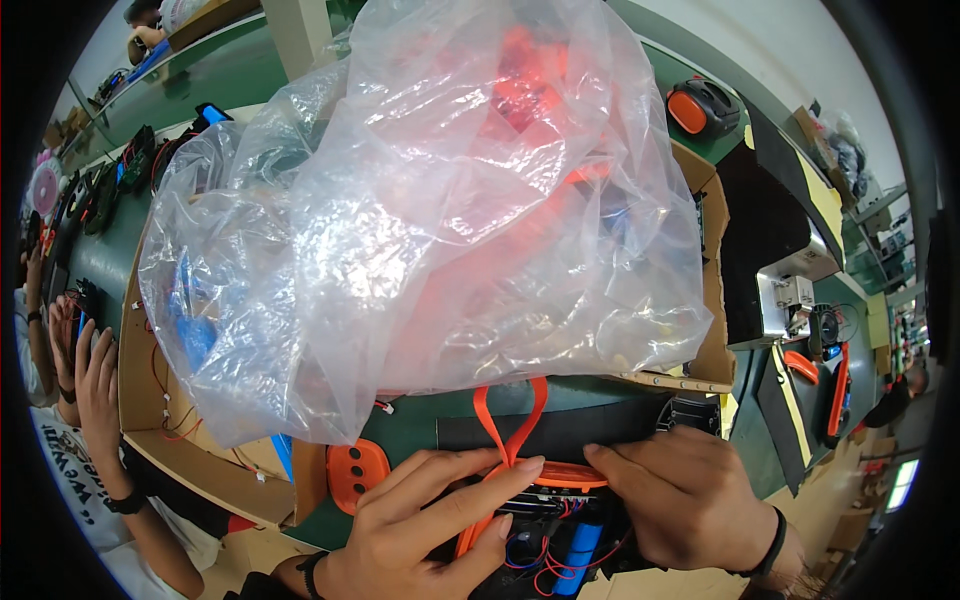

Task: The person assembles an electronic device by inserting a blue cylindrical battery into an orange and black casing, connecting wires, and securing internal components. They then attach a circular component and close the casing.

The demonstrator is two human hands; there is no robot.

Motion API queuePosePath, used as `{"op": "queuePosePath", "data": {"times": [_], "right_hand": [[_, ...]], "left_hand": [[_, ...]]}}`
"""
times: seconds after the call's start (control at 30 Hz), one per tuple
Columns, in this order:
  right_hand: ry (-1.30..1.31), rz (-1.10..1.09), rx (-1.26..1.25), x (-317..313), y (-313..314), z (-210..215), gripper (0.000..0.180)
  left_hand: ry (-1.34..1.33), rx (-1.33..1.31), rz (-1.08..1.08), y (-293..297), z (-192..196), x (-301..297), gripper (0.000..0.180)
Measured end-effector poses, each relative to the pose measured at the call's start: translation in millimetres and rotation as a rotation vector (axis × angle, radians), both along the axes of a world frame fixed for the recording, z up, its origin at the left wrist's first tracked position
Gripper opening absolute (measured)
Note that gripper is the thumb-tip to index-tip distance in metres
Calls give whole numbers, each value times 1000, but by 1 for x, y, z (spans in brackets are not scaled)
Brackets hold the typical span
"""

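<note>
An orange strip [510, 447] is pinched between the fingers and thumb of the left hand [430, 520], its loop rising beyond the fingertips and its other end running down toward the lower left. The strip's long axis points mostly away from the person, leaning slightly right at the top, while the orange trim [568, 474] just right of it runs nearly left to right along the far edge of an open black casing. The casing sits between the two hands, close to the person. The right hand [690, 495] is curled with its fingertips at the trim's right end; whether it pinches or only presses there is hidden. The left hand is thus the nearer to the strip, which lies left of the right hand. Inside the casing, a blue cylindrical cell [580, 558] slants up and slightly right, with thin red and blue wires beside it. Left of the left hand, an orange panel with dark holes [357, 476] lies near the cardboard box [210, 478]; beyond both hands bulges a clear plastic bag [400, 220].
</note>
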State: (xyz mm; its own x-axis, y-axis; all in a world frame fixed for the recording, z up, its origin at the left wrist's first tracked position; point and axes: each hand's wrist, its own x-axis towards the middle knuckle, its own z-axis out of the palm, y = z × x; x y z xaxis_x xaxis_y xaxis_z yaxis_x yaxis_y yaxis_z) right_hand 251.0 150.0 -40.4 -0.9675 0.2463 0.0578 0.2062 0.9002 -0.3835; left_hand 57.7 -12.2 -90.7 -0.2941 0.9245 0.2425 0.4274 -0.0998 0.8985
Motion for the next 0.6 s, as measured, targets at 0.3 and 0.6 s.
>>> {"op": "queuePosePath", "data": {"times": [0.3, 0.6], "right_hand": [[112, -194, 123, 12, -12, 35, 55], [159, -565, -130, 46, -183, -16, 97]], "left_hand": [[-37, 13, 23, -3, -7, 2, 56], [-96, 115, 110, -6, -20, 14, 54]]}}
